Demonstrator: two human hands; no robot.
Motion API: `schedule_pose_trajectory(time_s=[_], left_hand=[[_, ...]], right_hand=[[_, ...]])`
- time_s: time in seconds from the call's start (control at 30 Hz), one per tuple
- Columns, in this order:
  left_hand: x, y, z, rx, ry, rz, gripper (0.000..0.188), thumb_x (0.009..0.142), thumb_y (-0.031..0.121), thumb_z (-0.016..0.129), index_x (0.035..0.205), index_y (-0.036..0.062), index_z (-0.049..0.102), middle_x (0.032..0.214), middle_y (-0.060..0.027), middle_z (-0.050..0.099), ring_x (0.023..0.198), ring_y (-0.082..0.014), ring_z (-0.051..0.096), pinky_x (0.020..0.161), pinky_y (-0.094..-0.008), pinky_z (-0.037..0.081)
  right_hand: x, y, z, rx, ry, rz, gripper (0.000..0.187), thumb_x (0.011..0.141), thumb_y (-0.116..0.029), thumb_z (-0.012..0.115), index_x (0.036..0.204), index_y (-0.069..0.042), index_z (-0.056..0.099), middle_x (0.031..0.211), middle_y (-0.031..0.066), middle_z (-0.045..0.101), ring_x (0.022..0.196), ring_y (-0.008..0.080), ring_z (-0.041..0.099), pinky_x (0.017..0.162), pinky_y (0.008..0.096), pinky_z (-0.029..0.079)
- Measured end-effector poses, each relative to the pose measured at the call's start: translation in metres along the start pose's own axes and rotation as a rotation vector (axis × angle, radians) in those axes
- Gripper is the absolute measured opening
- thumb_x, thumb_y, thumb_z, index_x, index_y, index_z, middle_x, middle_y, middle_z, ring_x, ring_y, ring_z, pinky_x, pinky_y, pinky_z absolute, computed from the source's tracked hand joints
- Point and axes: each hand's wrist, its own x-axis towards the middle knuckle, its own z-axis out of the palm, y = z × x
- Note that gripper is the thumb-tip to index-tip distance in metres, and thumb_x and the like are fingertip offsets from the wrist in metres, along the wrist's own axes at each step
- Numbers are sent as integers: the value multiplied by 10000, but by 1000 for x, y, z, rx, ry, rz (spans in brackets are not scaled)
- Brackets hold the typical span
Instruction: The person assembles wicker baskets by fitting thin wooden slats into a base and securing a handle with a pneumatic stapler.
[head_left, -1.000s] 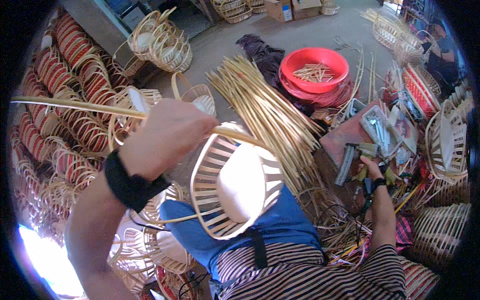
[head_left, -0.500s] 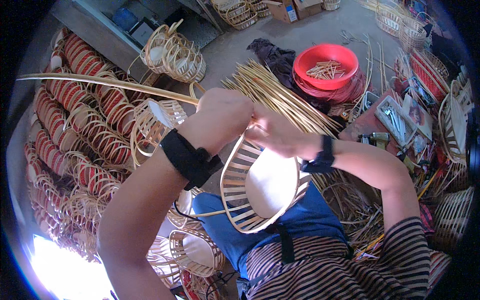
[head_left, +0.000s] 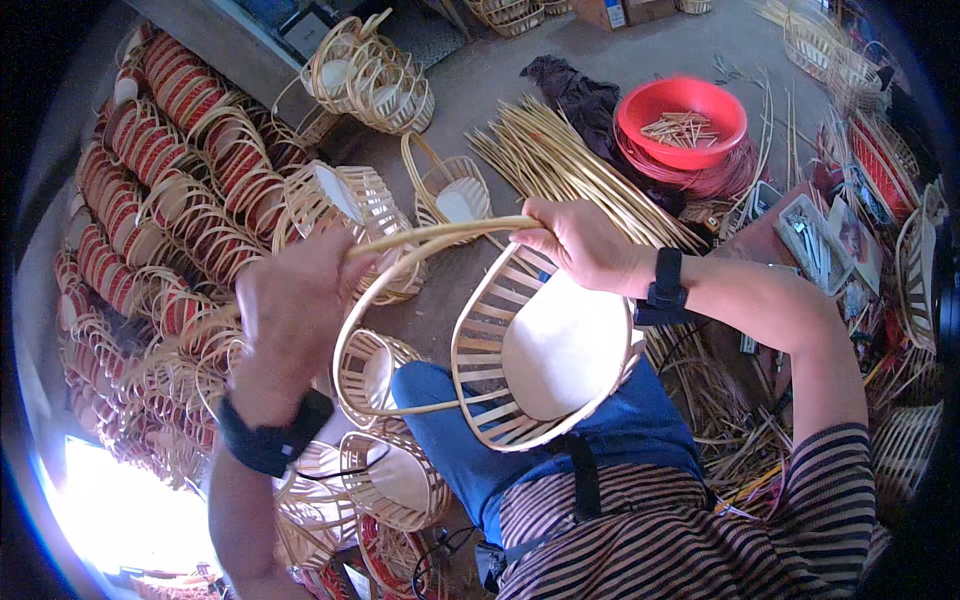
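An oval basket (head_left: 480, 350) of pale slats with a smooth oval base rests tilted on my lap. My right hand (head_left: 590, 246) is closed on a light cane (head_left: 440, 232) at the basket's far rim. One curve of that cane loops left and back down to the basket's left side. Another strand runs to my left hand (head_left: 295, 300), which is closed round it at the left, somewhat blurred. Behind the cane stands a small handled basket (head_left: 448, 180).
Stacked red-banded baskets (head_left: 190, 200) fill the left side. Finished baskets (head_left: 395, 480) sit by my left leg. A bundle of cane sticks (head_left: 570, 170) lies ahead, beside a red basin (head_left: 690, 105) holding short sticks. A tool tray (head_left: 812, 240) is at the right.
My left hand has drawn away from the right, down and leftward, bending the cane into a curve. Before, both hands were together at the rim, with the cane sticking out left.
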Motion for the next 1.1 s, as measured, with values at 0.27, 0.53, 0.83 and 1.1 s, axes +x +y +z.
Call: schedule_pose_trajectory(time_s=[0.27,0.53,0.83,1.1], left_hand=[[-30,16,49,-269,208,-157,150,725,163,572,845,74,573,652,-84,543,568,-228,536,515,-293,424],[-33,23,77,-353,424,-114,313,724,153,560,1030,89,542,704,-78,511,659,-211,496,572,-303,430],[0,41,61,-397,385,-55,289,692,145,596,970,87,543,666,-53,493,580,-197,522,499,-284,419],[29,58,52,-352,204,-18,241,758,219,512,961,89,531,746,-82,527,628,-244,540,525,-326,427]], right_hand=[[-2,-2,-6,-45,-67,60,288,812,-320,449,742,-41,445,576,163,478,551,348,484,472,392,354],[-7,5,-8,51,-57,16,295,813,-325,450,755,-36,447,583,176,456,558,357,470,475,375,344],[-11,14,-41,-240,-56,-140,439,797,-389,458,1002,-4,411,851,124,438,730,230,420,642,331,358],[31,-13,-22,-445,77,-417,500,666,-429,575,942,-31,450,742,110,489,656,263,512,539,333,408]])
